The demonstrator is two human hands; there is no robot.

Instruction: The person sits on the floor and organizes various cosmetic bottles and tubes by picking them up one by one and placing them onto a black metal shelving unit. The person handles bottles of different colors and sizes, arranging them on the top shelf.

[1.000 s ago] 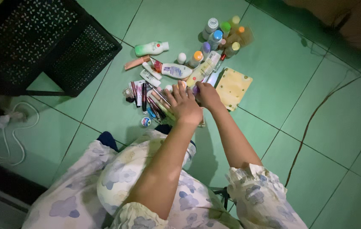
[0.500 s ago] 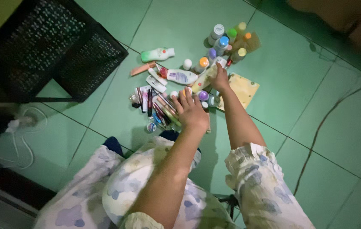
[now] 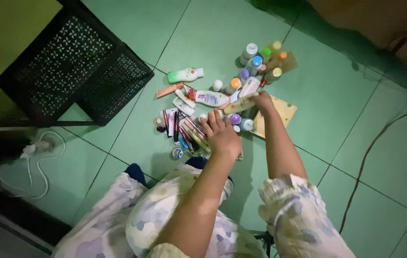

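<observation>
My right hand [image 3: 263, 101] grips a long pale yellow tube [image 3: 240, 104] and holds it just above the pile of cosmetics on the green tiled floor. My left hand [image 3: 222, 134] rests flat, fingers spread, on a row of lipsticks and pencils [image 3: 190, 134]. Beside the tube lie a white lotion bottle [image 3: 210, 98] and a small purple-capped jar [image 3: 235, 118]. A yellow dotted pouch [image 3: 282, 111] lies under my right wrist.
Several upright bottles with coloured caps [image 3: 259, 59] stand at the far side of the pile. A green-white bottle [image 3: 185, 75] lies to the left. A black perforated basket rack [image 3: 77, 71] stands at the left. A white cable [image 3: 41, 157] and a dark cord [image 3: 366, 157] cross the floor.
My right hand reached from near my left hand to the far side of the pile, closed on the yellow tube and lifted it slightly. My left hand stayed on the lipsticks.
</observation>
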